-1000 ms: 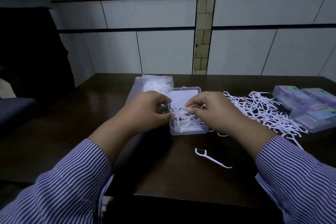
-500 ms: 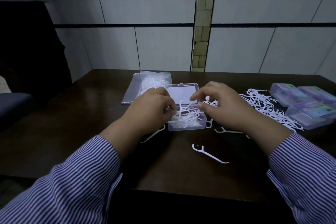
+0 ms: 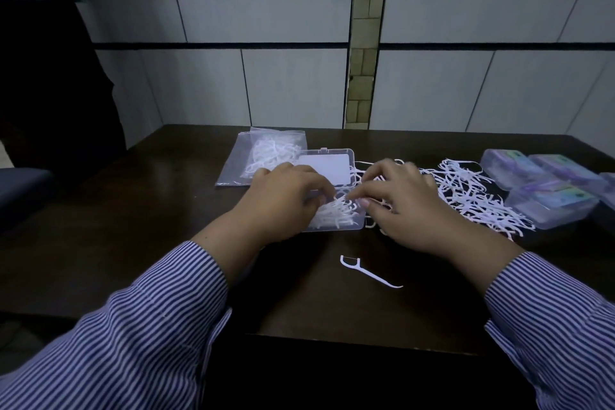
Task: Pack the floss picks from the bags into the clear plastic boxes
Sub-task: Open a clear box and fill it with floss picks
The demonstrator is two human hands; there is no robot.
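Note:
An open clear plastic box (image 3: 346,227) lies at the table's centre with its lid (image 3: 324,166) folded back. White floss picks (image 3: 334,216) fill its tray. My left hand (image 3: 286,201) curls over the tray's left side, fingertips on the picks. From the right, my right hand (image 3: 402,205) pinches picks with thumb and forefinger at the tray's right edge. A clear bag of floss picks (image 3: 266,153) lies behind my left hand. A loose pile of picks (image 3: 472,195) spreads to the right. One stray floss pick (image 3: 369,272) lies nearer to me.
Several closed, filled plastic boxes (image 3: 549,198) stand at the table's right edge. The dark wooden table (image 3: 133,226) meets a tiled wall behind. A dark chair (image 3: 23,186) stands at the left. The table's front edge is close to my sleeves.
The bundle of picks that both hands held above the box now lies in the tray. Both hands have dropped onto the tray, fingers on the picks.

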